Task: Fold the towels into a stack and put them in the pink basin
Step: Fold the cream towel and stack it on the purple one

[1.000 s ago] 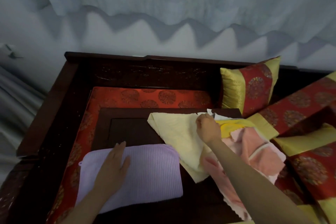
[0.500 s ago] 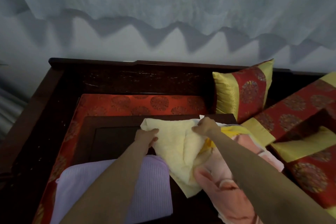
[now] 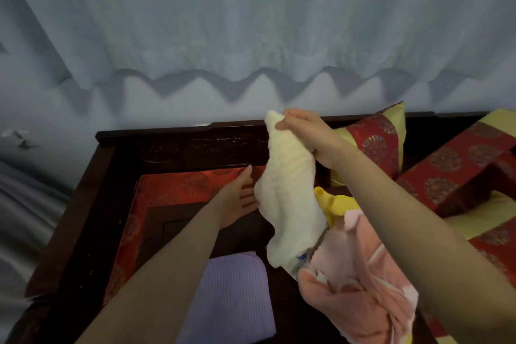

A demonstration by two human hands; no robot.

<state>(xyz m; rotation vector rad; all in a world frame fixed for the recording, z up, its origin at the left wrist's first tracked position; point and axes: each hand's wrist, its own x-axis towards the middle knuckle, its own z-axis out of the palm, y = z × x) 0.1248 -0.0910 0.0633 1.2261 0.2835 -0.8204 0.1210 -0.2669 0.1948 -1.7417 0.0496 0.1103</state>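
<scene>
The cream towel (image 3: pixel 287 198) hangs in the air above the bench (image 3: pixel 156 237), drooping in a loose, crumpled length. Its lower end reaches down to the pile of towels at the right. The right hand (image 3: pixel 304 134) holds it up, its grip pinching the towel's top corner between thumb and curled fingers. The left hand (image 3: pixel 237 198) is just beside the hanging cloth's left edge, its grip spread, fingers straight; whether it touches the cloth I cannot tell. A folded purple towel (image 3: pixel 231 296) lies flat on the bench under the left forearm. At the right a pink towel (image 3: pixel 354 274) lies heaped, with a yellow towel (image 3: pixel 335 204) behind it. A red mat (image 3: pixel 173 190) borders the bench, and a red-and-gold cushion (image 3: pixel 377 142) stands behind the right wrist.
</scene>
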